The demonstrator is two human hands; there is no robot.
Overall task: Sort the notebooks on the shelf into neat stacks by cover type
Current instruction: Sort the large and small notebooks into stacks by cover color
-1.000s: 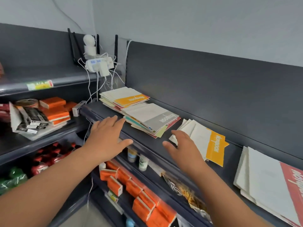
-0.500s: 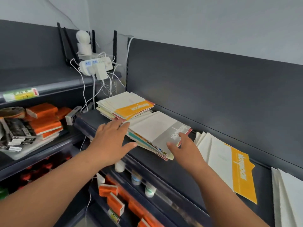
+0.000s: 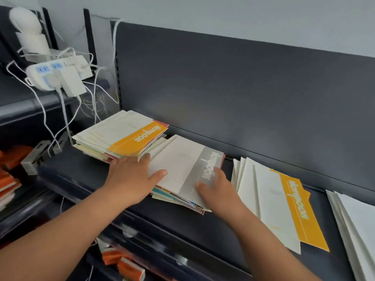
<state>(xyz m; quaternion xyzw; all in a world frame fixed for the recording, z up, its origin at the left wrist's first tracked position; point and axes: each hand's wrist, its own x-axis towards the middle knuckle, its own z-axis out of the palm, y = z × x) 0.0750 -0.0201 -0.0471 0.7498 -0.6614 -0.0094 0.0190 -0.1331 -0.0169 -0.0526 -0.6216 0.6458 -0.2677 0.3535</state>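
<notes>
Several piles of notebooks lie on a dark shelf (image 3: 182, 226). The middle pile (image 3: 182, 165) is topped by a white cover with a grey band, and coloured covers stick out unevenly below it. My left hand (image 3: 132, 177) rests against its left side, fingers straight, thumb on the top cover. My right hand (image 3: 218, 191) lies on its front right corner, thumb and fingers on the grey band. Behind it to the left sits a pile topped by an orange-banded cover (image 3: 121, 136). To the right lies a fanned pile with an orange band (image 3: 269, 199).
Another white pile (image 3: 357, 226) lies at the far right edge. A white power strip with plugs and dangling cables (image 3: 56, 76) hangs at the upper left, close to the orange-banded pile. Orange boxes (image 3: 125, 264) fill the lower shelf. The dark back panel (image 3: 243, 94) rises behind the notebooks.
Both hands have moved forward from the shelf's front edge onto the grey-banded pile, left at its left side, right at its front right corner. The view has come closer.
</notes>
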